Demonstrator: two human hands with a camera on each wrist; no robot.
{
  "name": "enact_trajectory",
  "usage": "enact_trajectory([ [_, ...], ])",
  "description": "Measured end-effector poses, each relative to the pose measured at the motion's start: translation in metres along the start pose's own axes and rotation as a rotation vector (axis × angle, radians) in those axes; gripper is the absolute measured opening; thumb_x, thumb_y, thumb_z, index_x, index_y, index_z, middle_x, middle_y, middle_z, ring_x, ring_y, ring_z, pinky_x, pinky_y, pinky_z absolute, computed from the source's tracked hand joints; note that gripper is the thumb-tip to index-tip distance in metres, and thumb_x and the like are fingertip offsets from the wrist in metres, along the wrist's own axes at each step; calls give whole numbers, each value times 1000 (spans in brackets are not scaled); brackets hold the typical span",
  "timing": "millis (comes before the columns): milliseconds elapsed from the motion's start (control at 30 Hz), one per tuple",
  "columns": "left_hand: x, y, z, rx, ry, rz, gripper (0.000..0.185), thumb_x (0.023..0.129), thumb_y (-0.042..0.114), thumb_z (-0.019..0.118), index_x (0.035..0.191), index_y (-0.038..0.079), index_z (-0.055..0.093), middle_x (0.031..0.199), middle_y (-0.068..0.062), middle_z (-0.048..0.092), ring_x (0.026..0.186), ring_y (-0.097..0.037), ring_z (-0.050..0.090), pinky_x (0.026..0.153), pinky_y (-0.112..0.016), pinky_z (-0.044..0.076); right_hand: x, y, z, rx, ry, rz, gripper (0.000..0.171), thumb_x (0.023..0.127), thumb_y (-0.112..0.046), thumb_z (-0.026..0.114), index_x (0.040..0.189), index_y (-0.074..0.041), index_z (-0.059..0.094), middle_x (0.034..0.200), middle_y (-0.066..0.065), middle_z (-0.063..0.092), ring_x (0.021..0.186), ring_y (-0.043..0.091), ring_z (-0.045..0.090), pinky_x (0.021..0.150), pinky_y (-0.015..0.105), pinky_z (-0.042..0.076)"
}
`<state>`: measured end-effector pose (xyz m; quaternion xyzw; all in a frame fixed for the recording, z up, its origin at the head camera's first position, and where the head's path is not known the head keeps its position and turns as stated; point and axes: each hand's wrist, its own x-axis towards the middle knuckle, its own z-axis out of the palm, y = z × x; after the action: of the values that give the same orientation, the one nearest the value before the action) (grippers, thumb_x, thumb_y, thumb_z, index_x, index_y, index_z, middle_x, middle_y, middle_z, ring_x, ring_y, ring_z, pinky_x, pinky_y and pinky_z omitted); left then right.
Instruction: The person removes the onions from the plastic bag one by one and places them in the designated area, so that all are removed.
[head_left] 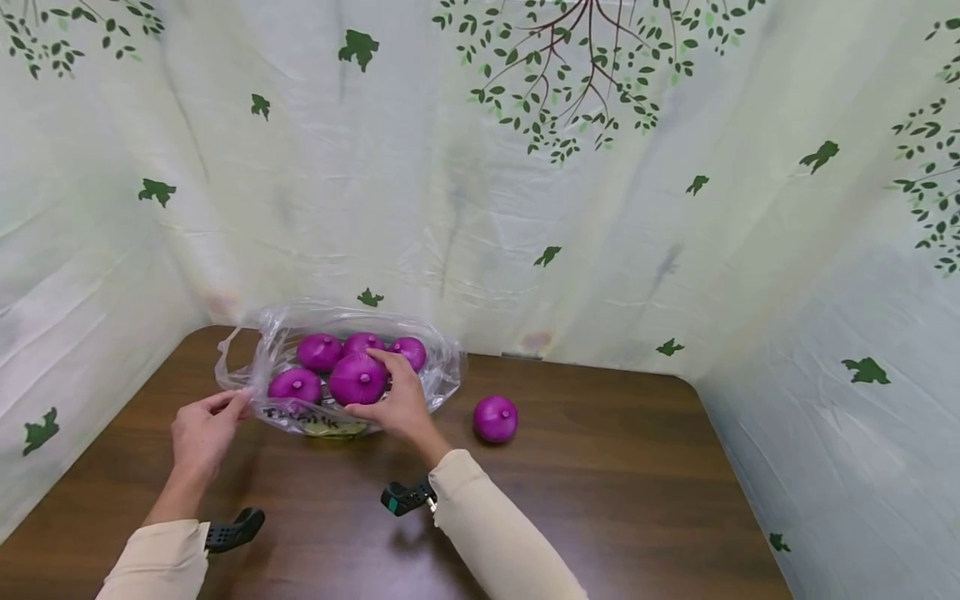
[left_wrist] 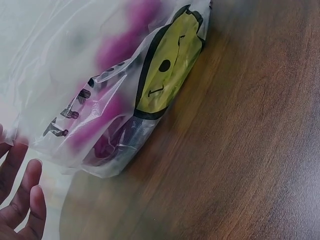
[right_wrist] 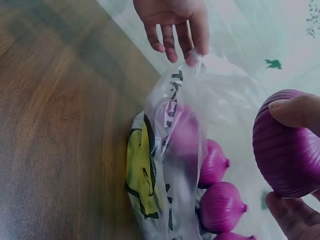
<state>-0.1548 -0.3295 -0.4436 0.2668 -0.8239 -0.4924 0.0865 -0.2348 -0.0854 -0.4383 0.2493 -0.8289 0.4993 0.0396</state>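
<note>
The purple onion (head_left: 358, 379) sits at the near front of the open plastic bag (head_left: 442, 367), among four others, with the right hand (head_left: 397, 400) curled round it from the right. The left hand (head_left: 201, 433) pinches the bag's left rim. A sixth onion (head_left: 495, 418) lies apart on the brown surface (head_left: 637, 483), right of the bag.

Right hand (head_left: 397, 404) grips onion (head_left: 357, 379) in bag (head_left: 442, 367).
</note>
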Motion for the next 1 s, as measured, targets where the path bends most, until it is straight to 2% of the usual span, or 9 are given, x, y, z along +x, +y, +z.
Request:
enact_trajectory([
  [233, 1, -1, 3, 14, 9, -6, 64, 97, 49, 48, 132, -4, 55, 105, -21, 68, 99, -29, 53, 73, -34, 41, -9, 3, -12, 30, 15, 2, 80, 65, -18, 91, 135, -15, 53, 130, 6, 53, 118, 18, 51, 98, 32, 42],
  [433, 2, -2, 4, 4, -7, -16, 66, 97, 50, 47, 133, -5, 54, 109, -24, 67, 101, -30, 51, 75, -36, 39, -16, 7, -23, 46, 47, -27, 78, 64, -17, 91, 133, -13, 54, 130, 7, 52, 117, 19, 51, 97, 36, 45],
  [700, 4, -3, 3, 6, -4, -27, 66, 97, 50, 47, 133, -4, 53, 107, -23, 68, 101, -30, 49, 74, -36, 39, -21, 14, -45, 74, 67, -11, 78, 66, -16, 89, 135, -13, 53, 129, 6, 53, 114, 18, 53, 91, 28, 47],
  [1000, 6, -3, 4, -10, -8, -48, 67, 96, 52, 47, 135, -2, 53, 91, -7, 72, 97, -26, 50, 74, -35, 38, -29, 26, -68, 80, 98, -14, 76, 67, -16, 88, 134, -13, 52, 124, 7, 52, 111, 19, 55, 90, 29, 48],
])
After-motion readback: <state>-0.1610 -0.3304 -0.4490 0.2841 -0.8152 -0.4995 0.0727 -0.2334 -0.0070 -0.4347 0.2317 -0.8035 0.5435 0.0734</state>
